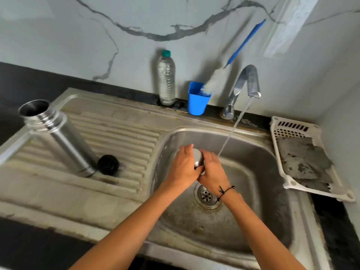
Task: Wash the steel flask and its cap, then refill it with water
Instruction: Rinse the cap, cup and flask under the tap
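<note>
The open steel flask stands on the sink's ribbed drainboard at the left, with a black stopper beside its base. Over the basin, my left hand and my right hand both wrap around the flask's steel cap, which shows between the fingers. Water streams from the tap and falls just to the right of my hands.
The sink basin has a drain below my hands. Behind it stand a plastic water bottle and a blue cup holding a bottle brush. A white tray with grey scrub pads sits at the right.
</note>
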A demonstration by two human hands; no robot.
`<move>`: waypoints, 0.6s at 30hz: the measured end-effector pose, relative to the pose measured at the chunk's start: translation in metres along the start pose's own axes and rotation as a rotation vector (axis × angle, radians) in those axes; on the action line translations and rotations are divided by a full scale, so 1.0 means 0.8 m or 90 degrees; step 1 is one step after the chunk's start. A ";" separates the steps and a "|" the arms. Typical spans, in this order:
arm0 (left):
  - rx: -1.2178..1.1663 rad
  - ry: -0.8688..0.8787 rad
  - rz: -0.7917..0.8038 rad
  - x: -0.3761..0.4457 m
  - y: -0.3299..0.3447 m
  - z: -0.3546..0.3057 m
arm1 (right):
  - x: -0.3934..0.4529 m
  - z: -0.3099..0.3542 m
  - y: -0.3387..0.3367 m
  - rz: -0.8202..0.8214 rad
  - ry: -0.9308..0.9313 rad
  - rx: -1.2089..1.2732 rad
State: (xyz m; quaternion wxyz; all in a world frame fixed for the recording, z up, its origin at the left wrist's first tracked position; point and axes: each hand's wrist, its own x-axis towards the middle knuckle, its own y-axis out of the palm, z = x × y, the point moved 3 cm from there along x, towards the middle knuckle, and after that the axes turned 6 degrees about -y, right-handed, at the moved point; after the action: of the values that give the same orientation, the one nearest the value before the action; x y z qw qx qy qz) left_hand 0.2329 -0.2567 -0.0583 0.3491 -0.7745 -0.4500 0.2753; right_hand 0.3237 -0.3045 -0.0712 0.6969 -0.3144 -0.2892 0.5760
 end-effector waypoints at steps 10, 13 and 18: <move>-0.056 0.010 -0.014 -0.108 -0.065 0.070 | -0.039 0.074 0.060 0.059 -0.104 0.020; -0.060 -0.020 -0.075 -0.131 -0.083 0.096 | -0.041 0.104 0.078 0.064 -0.162 0.038; -0.085 -0.097 -0.123 -0.172 -0.110 0.150 | -0.047 0.154 0.115 0.132 -0.258 0.016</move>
State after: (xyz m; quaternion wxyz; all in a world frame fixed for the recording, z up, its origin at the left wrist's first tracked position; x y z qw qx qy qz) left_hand 0.0385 -0.3130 -0.0465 0.2867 -0.7259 -0.5651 0.2674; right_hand 0.1660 -0.3162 -0.0656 0.5653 -0.2115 -0.3824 0.6996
